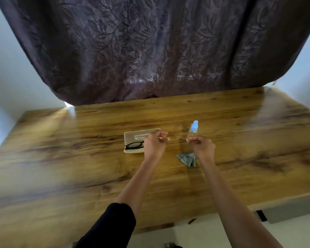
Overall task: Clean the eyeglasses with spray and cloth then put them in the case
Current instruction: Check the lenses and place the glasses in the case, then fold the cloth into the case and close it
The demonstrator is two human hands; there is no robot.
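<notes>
The black-framed eyeglasses (pixel 134 145) lie in the open beige case (pixel 140 136) at the middle of the wooden table (pixel 61 158). My left hand (pixel 155 144) hovers over the case's right end with loosely curled fingers, holding nothing. A clear spray bottle (pixel 193 128) with a blue cap stands to the right. In front of the bottle's base is my right hand (pixel 202 146), its fingers loosely curled and nothing visibly held. A crumpled grey-blue cloth (pixel 186 158) lies on the table just below that hand, partly hidden by the wrist.
A dark patterned curtain (pixel 150 51) hangs behind the table's far edge. White walls stand at both sides. The table's near edge runs by my forearms, with pale floor below it.
</notes>
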